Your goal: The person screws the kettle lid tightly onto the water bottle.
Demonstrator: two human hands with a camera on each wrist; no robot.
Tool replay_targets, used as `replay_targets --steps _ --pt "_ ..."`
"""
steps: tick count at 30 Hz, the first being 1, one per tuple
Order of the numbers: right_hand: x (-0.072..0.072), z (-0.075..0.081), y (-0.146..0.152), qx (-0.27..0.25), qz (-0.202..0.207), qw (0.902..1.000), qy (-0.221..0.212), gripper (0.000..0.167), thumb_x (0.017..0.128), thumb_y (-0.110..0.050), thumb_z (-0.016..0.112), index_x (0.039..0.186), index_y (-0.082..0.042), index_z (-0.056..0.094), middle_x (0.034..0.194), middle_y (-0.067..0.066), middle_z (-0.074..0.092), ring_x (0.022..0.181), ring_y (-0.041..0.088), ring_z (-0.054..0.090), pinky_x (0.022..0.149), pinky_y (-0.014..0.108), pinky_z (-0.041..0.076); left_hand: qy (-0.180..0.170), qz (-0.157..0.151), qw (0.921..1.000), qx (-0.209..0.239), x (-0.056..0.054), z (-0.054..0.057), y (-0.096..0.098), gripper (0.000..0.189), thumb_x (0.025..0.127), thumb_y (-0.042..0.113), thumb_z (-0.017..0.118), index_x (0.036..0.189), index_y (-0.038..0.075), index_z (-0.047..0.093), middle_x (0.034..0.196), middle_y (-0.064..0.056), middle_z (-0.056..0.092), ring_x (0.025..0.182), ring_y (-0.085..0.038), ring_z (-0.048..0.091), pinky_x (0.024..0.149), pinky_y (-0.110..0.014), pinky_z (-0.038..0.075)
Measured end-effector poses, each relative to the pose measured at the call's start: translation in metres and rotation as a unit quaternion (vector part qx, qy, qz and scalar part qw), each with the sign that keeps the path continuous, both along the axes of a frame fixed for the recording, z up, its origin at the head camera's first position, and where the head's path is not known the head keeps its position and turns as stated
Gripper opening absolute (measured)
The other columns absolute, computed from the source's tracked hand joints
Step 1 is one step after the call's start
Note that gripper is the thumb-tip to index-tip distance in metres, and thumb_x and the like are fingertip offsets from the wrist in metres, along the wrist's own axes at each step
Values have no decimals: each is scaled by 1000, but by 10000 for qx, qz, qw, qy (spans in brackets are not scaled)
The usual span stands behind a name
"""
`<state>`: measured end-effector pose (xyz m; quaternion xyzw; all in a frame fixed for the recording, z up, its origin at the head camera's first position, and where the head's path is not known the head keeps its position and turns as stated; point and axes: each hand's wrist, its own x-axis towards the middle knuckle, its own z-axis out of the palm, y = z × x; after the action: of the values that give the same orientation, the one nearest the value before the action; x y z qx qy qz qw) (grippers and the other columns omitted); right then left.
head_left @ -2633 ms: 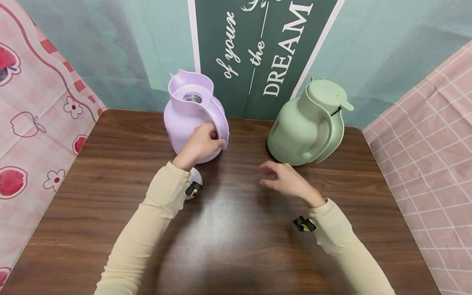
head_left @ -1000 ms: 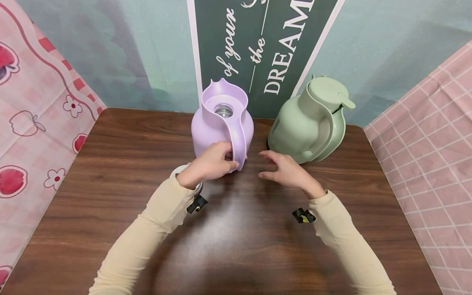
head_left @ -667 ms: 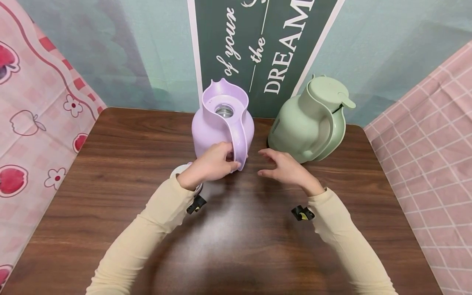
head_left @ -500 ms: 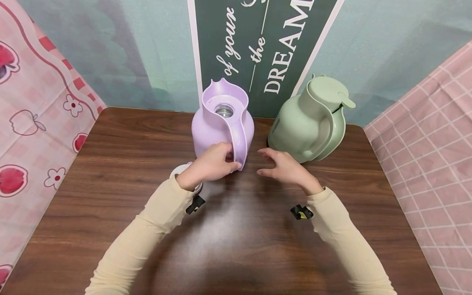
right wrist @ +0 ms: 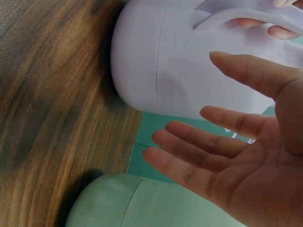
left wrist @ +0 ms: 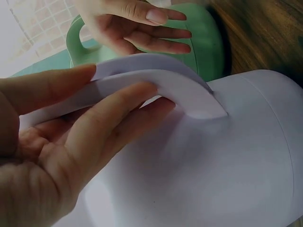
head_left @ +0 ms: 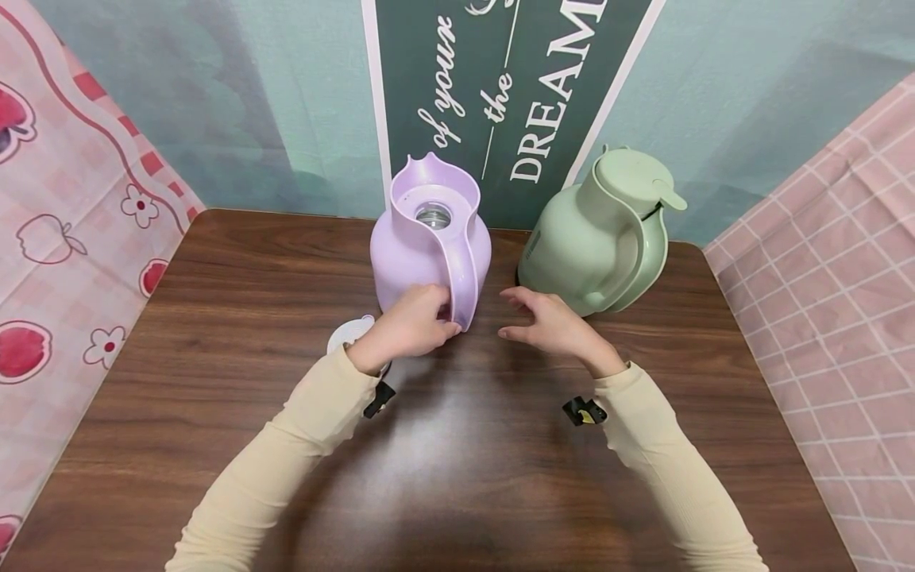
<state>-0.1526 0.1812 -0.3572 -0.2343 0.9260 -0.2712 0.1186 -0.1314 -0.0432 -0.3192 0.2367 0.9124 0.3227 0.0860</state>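
Observation:
A lilac vacuum jug (head_left: 407,254) stands upright on the table, its top uncovered and its round mouth showing. My left hand (head_left: 415,322) holds the jug's handle low down; in the left wrist view the thumb lies along the handle (left wrist: 184,92) and the fingers reach into its loop. My right hand (head_left: 550,322) hovers with relaxed, spread fingers in front of a green vacuum jug (head_left: 572,246), holding nothing. That green jug has its lid (head_left: 636,179) on. A round white-and-lilac lid (head_left: 346,334) lies on the table, partly hidden by my left wrist.
The dark wood table (head_left: 457,492) ends at a cloth-covered back wall, where a green lettered banner (head_left: 493,103) hangs behind the jugs. Pink patterned cloth (head_left: 64,262) borders the left side, pink checked cloth (head_left: 836,302) the right.
The lilac jug has moved right and toward me, my left hand on its handle, and now stands closer to the green jug. My right hand has shifted slightly forward.

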Motion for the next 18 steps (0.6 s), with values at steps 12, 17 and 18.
replay_targets --steps 12,17,18 --pt "-1 -2 -1 -25 5 10000 75 52 78 -19 71 122 0 52 109 19 60 102 32 56 85 43 43 152 -127 9997 108 2 -2 0 5 76 1 63 78 0 59 73 -9 59 71 -23 55 67 -34 44" --pt "-1 -1 -1 -46 13 9999 103 52 78 -19 71 122 1 52 108 19 60 102 33 56 85 43 43 113 -231 9995 172 3 -1 -1 5 75 -1 62 78 0 58 72 -7 57 69 -21 51 65 -32 43" --pt "-2 -1 -2 -52 19 9999 113 52 78 -19 71 121 1 52 108 19 60 101 33 56 85 43 43 100 -244 9995 176 4 -1 -2 5 75 -1 62 78 0 59 72 -7 57 69 -21 51 65 -32 43"
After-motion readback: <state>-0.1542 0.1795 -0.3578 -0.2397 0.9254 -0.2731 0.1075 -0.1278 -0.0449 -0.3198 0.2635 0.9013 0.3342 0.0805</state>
